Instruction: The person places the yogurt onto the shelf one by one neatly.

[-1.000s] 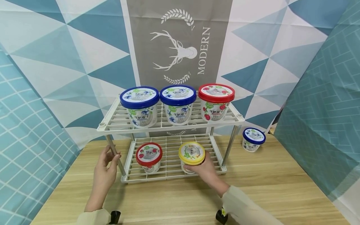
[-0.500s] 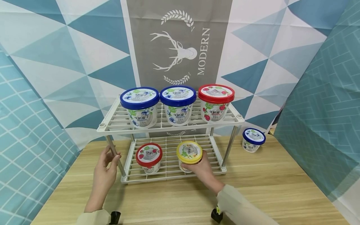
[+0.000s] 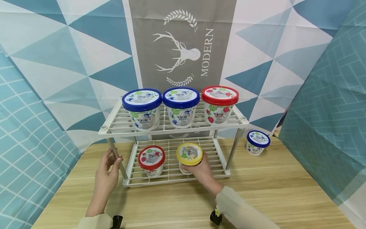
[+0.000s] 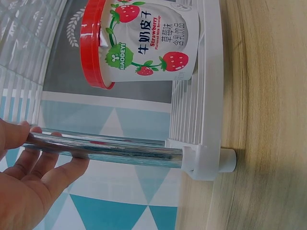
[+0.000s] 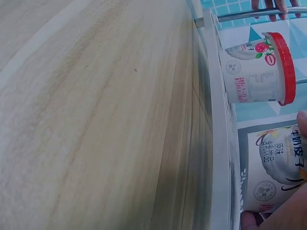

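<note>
My right hand (image 3: pixel 201 170) grips a yellow-lidded tub (image 3: pixel 189 154) from its right side, upright over the lower shelf of a white wire rack (image 3: pixel 168 181). In the right wrist view, this tub's printed side (image 5: pixel 271 167) shows between thumb and fingers. With thumb and fingertips, my left hand (image 3: pixel 108 170) holds the rack's front left metal post (image 4: pixel 105 149) near its upper end. Left of the yellow-lidded tub, a red-lidded strawberry tub (image 3: pixel 152 158) stands on the same shelf.
Two blue-lidded tubs (image 3: pixel 143 109) (image 3: pixel 181 107) and a larger red-lidded tub (image 3: pixel 220 105) line the upper shelf. A small blue-lidded tub (image 3: pixel 258 142) stands on the wooden table (image 3: pixel 268 184) right of the rack. Patterned cloth (image 3: pixel 108 63) hangs behind.
My right hand has moved the yellow-lidded tub a little to the left along the lower shelf, closer to the red-lidded one. The left hand stays at the post.
</note>
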The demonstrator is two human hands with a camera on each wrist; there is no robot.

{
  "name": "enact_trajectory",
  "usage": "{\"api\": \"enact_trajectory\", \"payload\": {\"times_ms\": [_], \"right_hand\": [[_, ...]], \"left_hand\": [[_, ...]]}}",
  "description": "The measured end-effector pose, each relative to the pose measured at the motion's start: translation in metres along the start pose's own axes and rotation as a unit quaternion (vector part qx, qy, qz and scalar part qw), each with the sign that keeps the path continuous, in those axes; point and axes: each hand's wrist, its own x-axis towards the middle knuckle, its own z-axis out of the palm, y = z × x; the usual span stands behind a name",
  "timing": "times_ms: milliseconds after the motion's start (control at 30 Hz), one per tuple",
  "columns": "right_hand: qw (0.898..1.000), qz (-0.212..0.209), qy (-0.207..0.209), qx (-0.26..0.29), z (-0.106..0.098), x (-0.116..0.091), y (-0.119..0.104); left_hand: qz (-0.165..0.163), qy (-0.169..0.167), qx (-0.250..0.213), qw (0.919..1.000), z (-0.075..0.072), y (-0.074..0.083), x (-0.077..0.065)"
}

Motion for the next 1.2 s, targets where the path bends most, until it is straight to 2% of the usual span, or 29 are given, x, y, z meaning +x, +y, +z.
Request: {"api": "enact_trajectory", "payload": {"times_ms": [567,800,1200], "right_hand": [[1.0,-0.006,0.0,0.011,0.011,0.001,0.0],[1.0,0.005,0.003,0.006,0.016,0.002,-0.002],[1.0,-0.006,0.009,0.009,0.02,0.005,-0.001]], "left_hand": [[0.005,-0.013,-0.006,0.9999,-0.002,-0.001,-0.001],[0.002,-0.009,-0.006,0.9999,-0.001,-0.001,0.0],[-0.003,-0.003,-0.002,1.0,-0.001,0.0,0.0]]}}
